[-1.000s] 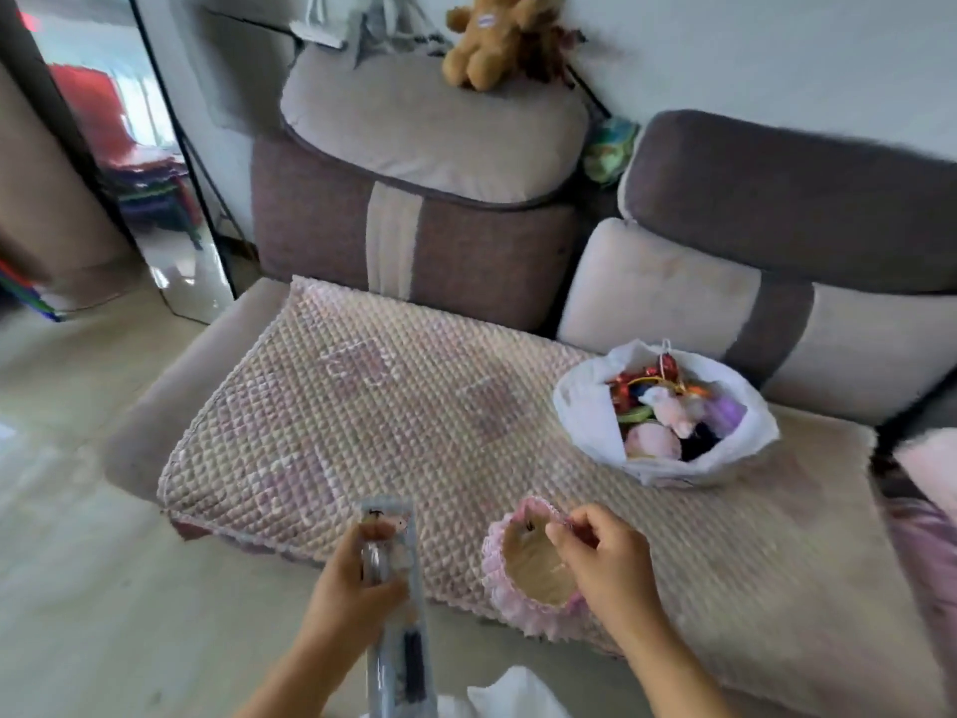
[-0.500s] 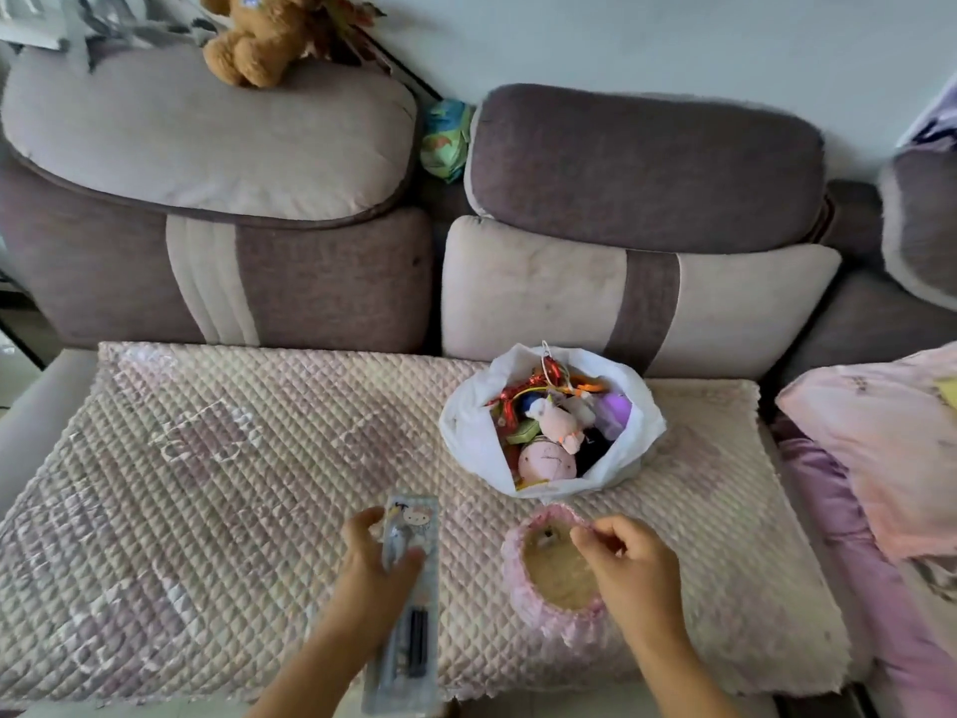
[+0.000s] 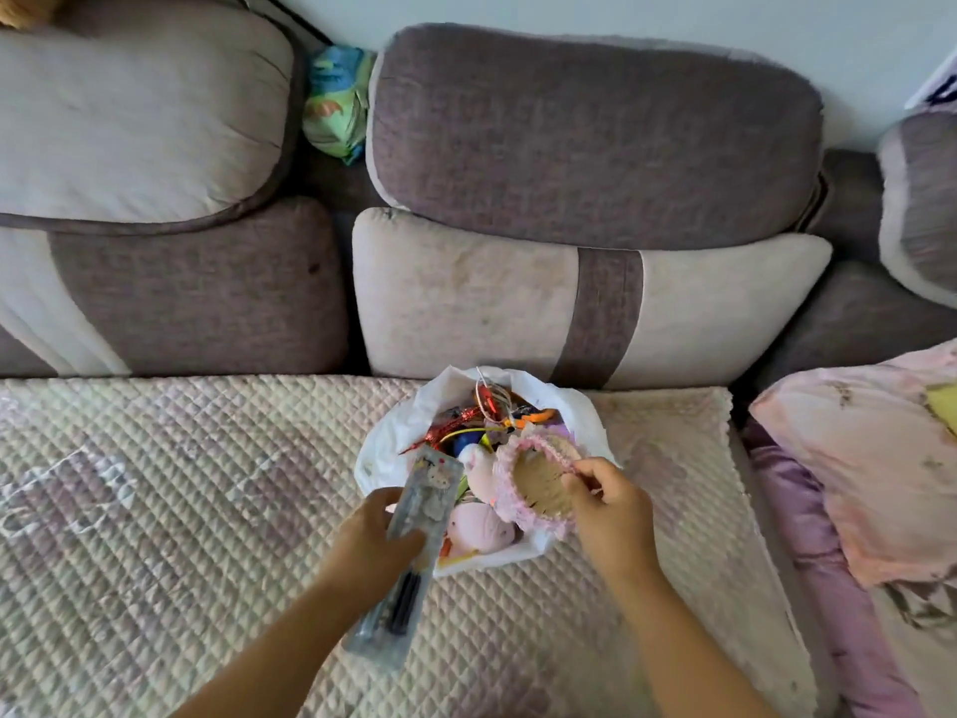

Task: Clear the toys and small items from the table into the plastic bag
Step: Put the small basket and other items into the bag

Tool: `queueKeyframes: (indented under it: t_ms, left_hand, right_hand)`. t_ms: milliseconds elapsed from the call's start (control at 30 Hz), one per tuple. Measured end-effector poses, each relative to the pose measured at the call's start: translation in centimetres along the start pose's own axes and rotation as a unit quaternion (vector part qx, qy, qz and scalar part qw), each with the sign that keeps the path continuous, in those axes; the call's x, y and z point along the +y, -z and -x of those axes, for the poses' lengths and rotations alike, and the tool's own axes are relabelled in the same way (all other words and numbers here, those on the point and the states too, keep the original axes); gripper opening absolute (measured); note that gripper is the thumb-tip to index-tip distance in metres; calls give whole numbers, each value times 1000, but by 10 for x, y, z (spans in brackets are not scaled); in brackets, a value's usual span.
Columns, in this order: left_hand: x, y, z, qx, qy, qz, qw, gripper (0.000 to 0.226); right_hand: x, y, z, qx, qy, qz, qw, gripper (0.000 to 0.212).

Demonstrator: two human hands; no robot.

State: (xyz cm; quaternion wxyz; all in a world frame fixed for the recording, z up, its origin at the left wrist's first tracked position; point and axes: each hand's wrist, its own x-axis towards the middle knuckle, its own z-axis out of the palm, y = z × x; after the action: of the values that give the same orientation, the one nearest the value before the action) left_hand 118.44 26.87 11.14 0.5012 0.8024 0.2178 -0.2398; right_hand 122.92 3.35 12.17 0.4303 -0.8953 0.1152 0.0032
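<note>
Two hands, two loads: the right hand (image 3: 611,515) pinches the rim of a small woven basket (image 3: 538,481) trimmed in pink lace, while the left hand (image 3: 380,541) is curled around a long clear blister pack (image 3: 409,551) with a cartoon-cat card at its far end and dark pens at the near end.

The white plastic bag (image 3: 386,448) sits open on the quilted cover, just beyond both hands at 12 o'clock. The basket hangs tilted over the bag's right half, mouth turned toward the camera, above a pink plush toy (image 3: 479,528) and a tangle of red and orange trinkets (image 3: 487,412) that already fill the bag. The pack's long axis runs from 7 o'clock to 1 o'clock; its far tip reaches over the bag's left rim, while most of its length lies outside, trailing back over the cover. The right hand appears the nearer to a drop, since the basket is already over the opening; the pack would likely need to be pushed forward along its own axis or stood on end to go in.

The quilted cover (image 3: 181,484) spreads pale pink over a sofa seat. Behind it, at 12 o'clock, stand grey and cream back cushions (image 3: 518,303); a pink bedding bundle (image 3: 870,458) lies at 3 o'clock.
</note>
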Motion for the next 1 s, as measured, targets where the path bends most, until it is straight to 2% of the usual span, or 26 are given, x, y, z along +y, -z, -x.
queueKeyframes:
  t_ms: [100, 200, 333, 467, 567, 633, 700, 733, 800, 867, 933, 1000]
  left_hand:
    - [16, -17, -29, 13, -3, -9, 1000, 43]
    - [32, -37, -64, 58, 15, -18, 998, 48]
    - [51, -59, -105, 84, 32, -29, 996, 45]
    - [67, -76, -142, 132, 37, 2, 990, 45]
    - [77, -85, -164, 179, 29, 13, 983, 44]
    - [82, -90, -177, 202, 23, 29, 979, 44]
    - [87, -97, -188, 190, 20, 17, 981, 48]
    - [88, -101, -192, 178, 19, -4, 984, 49]
    - [87, -108, -197, 159, 15, -37, 987, 49]
    - [84, -110, -203, 134, 18, -52, 989, 43]
    - [82, -107, -209, 94, 31, -70, 993, 35]
    - [80, -100, -218, 79, 49, -58, 994, 28]
  right_hand:
    - [7, -9, -47, -12, 13, 4, 1000, 7]
    - [20, -21, -91, -35, 31, 9, 999, 7]
    - [30, -34, -136, -49, 69, -4, 996, 6]
    - [49, -48, -152, -76, 143, 74, 984, 7]
    - [74, -54, -154, -147, 149, 176, 962, 22]
    - [84, -52, -156, -209, 156, 238, 936, 24]
    - [91, -47, -161, -265, 184, 243, 915, 26]
    - [93, -43, -163, -282, 191, 212, 916, 29]
    - [92, -34, -168, -263, 171, 112, 943, 36]
    - [93, -29, -181, -161, 169, 45, 971, 38]
    - [96, -33, -200, -102, 145, 49, 983, 30]
    - [102, -42, -219, -118, 91, 97, 984, 17]
